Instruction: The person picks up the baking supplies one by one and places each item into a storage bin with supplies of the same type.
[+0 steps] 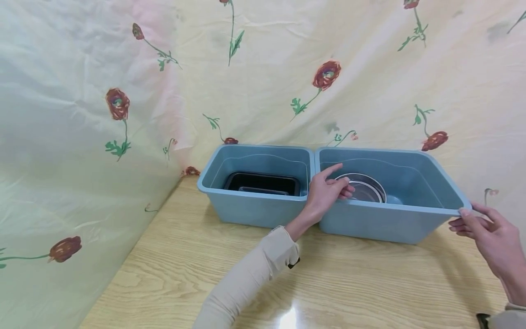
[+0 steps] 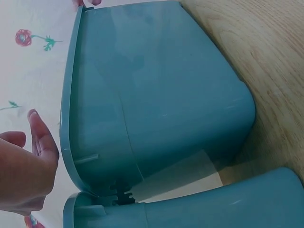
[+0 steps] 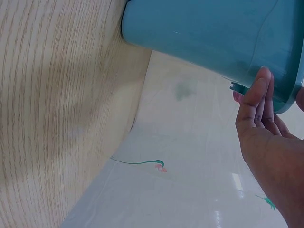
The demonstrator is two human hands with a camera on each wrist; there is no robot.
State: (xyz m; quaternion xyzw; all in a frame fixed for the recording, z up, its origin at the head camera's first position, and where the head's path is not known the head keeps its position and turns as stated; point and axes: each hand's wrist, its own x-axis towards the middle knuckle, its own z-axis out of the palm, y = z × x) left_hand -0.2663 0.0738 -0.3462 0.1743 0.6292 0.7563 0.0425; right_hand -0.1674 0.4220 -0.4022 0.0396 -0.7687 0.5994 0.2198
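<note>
Two blue plastic bins stand side by side. My left hand (image 1: 322,194) hovers over the near left corner of the right bin (image 1: 370,221), its fingers loosely extended. In the left wrist view this hand (image 2: 28,171) appears apart from the bin's rim. Inside the right bin lie round metal pans (image 1: 365,191), partly hidden by my hand and the front wall. At that bin's near right corner, my right hand (image 1: 495,235) grips the rim, thumb on top and fingers beneath, as the right wrist view shows from below.
The left bin (image 1: 246,208) holds a black rectangular pan (image 1: 263,180). Both bins sit on a wood-grain table (image 1: 172,260), close to a flowered cloth (image 1: 263,91) hanging behind. More of the cloth hangs along the left side.
</note>
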